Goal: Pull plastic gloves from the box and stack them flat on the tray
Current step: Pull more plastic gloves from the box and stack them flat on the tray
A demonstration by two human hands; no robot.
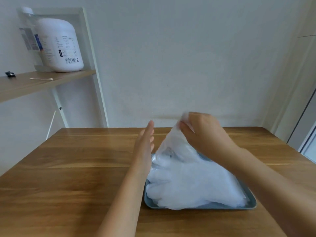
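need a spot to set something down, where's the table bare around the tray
Widest bare wood: the table left of the left hand, out to its left edge. A narrower strip runs in front of the tray. Crowded: the tray itself, covered by stacked gloves, with the right hand pinching a glove above it.
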